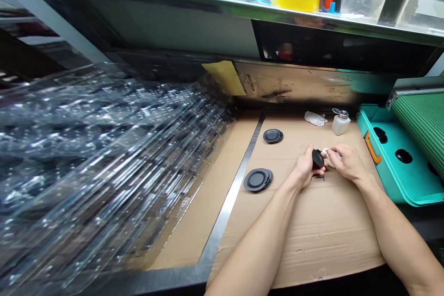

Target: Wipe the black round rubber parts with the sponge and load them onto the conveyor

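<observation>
The left hand (305, 165) holds a black disc (317, 159) above the cardboard sheet (319, 236) that covers the counter (226, 215). Its fingers are curled closed around the disc, which is tilted on edge and faces the right hand (347, 159). The fingers of the right hand are pinched together on a small white wipe (325, 151) at the disc's upper right side; the contact area is small and partly covered, so the wipe appears to touch the disc, but this is not certain.

To the left of the hands, two low stacks of similar discs rest on the cardboard: a far stack (273, 136) and a near stack (258, 180), both slightly fanned. Beyond the hands stand a white bottle (341, 124), its cap flipped up, and a crumpled tissue (315, 118) just beside it.

At the right, a teal bin (398, 187) with an orange handle (373, 148) contains round black pieces (404, 156). A green conveyor belt (423, 120) overhangs it. Clear plastic trays (104, 157), blurred, occupy the left side.
</observation>
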The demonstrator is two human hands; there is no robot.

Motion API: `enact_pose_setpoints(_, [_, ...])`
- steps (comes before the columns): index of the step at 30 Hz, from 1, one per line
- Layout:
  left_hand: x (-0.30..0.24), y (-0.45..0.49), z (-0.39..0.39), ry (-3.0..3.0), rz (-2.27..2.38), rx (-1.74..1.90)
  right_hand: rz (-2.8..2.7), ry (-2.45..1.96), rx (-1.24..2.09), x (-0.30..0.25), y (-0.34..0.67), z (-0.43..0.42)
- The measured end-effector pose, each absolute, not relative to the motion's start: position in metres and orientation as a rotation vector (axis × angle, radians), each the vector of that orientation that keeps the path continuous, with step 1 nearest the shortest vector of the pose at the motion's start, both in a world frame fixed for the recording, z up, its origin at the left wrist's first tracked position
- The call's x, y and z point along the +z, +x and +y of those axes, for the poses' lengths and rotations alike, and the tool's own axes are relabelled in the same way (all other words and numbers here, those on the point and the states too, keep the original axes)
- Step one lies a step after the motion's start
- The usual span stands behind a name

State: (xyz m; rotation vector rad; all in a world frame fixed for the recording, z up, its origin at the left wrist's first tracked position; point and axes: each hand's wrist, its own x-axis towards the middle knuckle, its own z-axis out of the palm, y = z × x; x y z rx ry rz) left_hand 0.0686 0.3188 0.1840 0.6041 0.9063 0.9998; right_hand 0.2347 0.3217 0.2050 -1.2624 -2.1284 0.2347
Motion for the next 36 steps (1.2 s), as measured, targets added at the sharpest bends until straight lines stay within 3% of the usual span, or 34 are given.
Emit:
enact_pose_setpoints(6, [0.182, 0.07, 0.319, 0.607, 0.829, 1.011, -1.827, -1.356, 0.125, 0.21, 0.237, 0.331])
enact_pose_setpoints(11, [0.178, 0.079, 0.313, 0.827, 0.851, 0.973, -1.706, -1.634, -0.124, 0.256, 0.251, 0.379])
enact_pose_setpoints(16, [0.175, 0.079, 0.313, 0.842, 0.761, 0.968, -1.99, -1.956, -0.129, 0.309, 0.258, 0.437])
enact_pose_setpoints(22, [0.174, 0.078, 0.321, 0.7, 0.679, 0.987, -2.272, -2.101, -0.062, 0.326, 0.252, 0.466])
enact_pose_setpoints(30, [0.186, 0.064, 0.323, 0.481, 0.688, 1.037, -2.082, -1.878, -0.087, 0.332, 0.266, 0.44])
enact_pose_setpoints(36, [0.186, 0.063, 0.326, 0.579, 0.845, 1.058, -1.994, -1.458, 0.311, 0.266, 0.241, 0.362])
